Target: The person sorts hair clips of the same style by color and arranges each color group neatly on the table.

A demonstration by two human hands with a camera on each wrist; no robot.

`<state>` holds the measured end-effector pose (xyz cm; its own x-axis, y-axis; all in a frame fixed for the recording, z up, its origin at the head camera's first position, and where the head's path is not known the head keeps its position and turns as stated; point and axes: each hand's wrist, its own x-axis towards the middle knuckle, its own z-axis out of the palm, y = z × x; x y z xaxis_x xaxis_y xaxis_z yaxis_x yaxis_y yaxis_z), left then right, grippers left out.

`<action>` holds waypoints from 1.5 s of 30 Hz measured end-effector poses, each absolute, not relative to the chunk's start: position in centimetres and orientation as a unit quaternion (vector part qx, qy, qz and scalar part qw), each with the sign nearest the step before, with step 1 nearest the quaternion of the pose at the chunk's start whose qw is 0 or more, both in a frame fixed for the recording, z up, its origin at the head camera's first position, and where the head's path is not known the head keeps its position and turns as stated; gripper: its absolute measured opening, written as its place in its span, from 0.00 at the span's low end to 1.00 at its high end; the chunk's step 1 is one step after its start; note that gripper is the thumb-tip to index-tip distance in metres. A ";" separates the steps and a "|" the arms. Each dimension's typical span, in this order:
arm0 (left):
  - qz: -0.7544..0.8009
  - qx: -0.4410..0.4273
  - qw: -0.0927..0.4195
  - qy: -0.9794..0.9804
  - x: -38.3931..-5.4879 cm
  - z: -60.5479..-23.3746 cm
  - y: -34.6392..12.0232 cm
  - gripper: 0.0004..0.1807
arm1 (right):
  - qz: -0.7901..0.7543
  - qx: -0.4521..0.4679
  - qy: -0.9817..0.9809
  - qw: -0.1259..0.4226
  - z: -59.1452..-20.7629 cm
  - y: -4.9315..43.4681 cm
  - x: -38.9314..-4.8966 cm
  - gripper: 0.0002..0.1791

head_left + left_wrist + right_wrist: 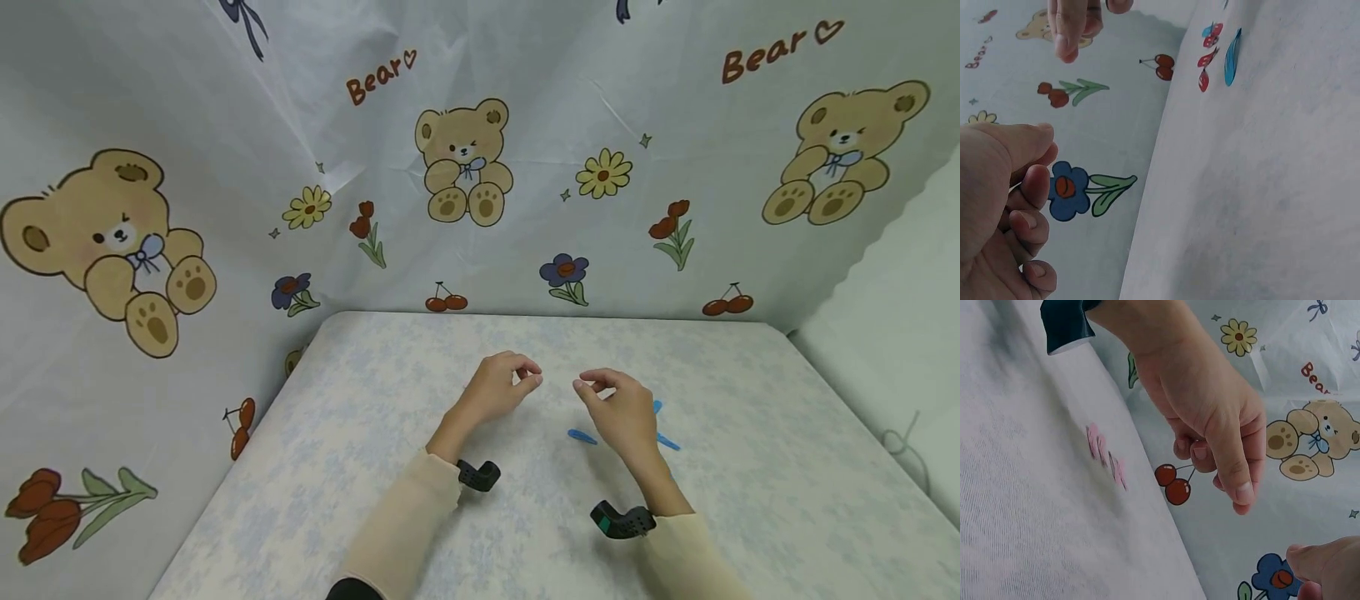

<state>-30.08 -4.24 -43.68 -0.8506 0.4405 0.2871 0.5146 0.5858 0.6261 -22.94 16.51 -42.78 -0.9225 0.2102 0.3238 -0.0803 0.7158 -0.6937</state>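
Note:
My left hand (498, 385) is raised over the middle of the table, its fingers loosely bent and the thumb near the index finger. Facing it across a small gap, my right hand (621, 408) has the same loose bend. Nothing shows between the fingertips of either hand. A blue teardrop-shaped hair clip (582, 436) lies on the table left of the right wrist. Another blue clip (667, 442) is partly hidden behind that wrist. The left wrist view shows red dotted clips (1204, 80) beside a blue clip (1231, 59); pink clips (1116, 469) appear in the right wrist view.
The table (750, 400) wears a pale cloth with a faint blue pattern. Behind it hangs a curtain (525, 250) printed with bears, flowers and cherries. A thin cord (911, 450) hangs at the right side. Each wrist carries a black camera mount (480, 476).

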 end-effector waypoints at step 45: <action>-0.347 -0.303 -0.113 -0.880 -26.7 -46.7 1.6 0.13 | 0.309 -0.135 -0.940 0.048 -46.0 27.1 -16.3 0.27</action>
